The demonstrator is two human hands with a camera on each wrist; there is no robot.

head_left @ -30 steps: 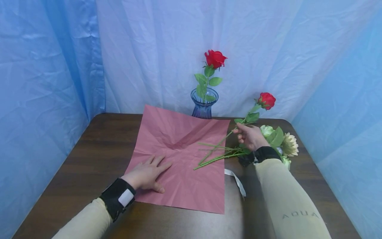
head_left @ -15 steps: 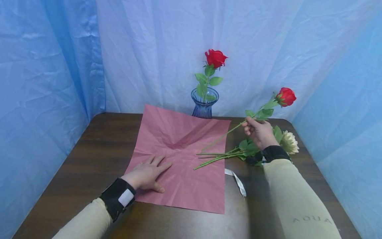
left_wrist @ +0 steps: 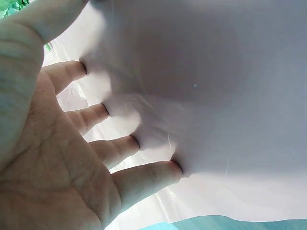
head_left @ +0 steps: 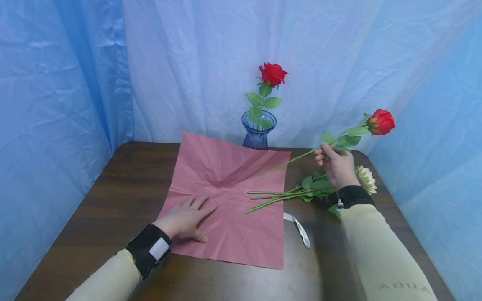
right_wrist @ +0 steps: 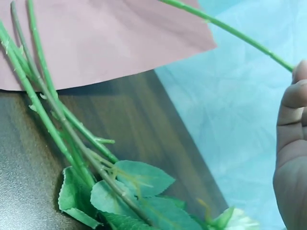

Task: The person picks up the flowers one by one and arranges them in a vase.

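Note:
My left hand (head_left: 186, 219) rests on a creased pink wrapping-paper sheet (head_left: 237, 240), fingers spread. In the left wrist view its fingertips press against the paper (left_wrist: 230, 120). My right hand (head_left: 339, 168) pinches a red rose (head_left: 382, 122) by its green stem (right_wrist: 244, 37), just below the leaves. The rose leans up to the right, and its stem slants down left over the paper's right edge. Below the right hand lies a bunch of flowers, with a cream bloom (head_left: 366, 179) and green leaves (right_wrist: 144, 177); the hand and forearm hide part of it. Its stems overlap the paper.
Behind the paper stands a blue glass vase (head_left: 256, 136) holding another red rose (head_left: 273, 74). A white ribbon (head_left: 299, 230) sticks out from the paper's right edge. Light-blue curtains (head_left: 196, 75) surround the dark wooden table (head_left: 113, 200) at the back and sides.
My right hand has moved right and slightly up with the rose, drawing its stem away from the other stems on the paper. The left hand stays in place.

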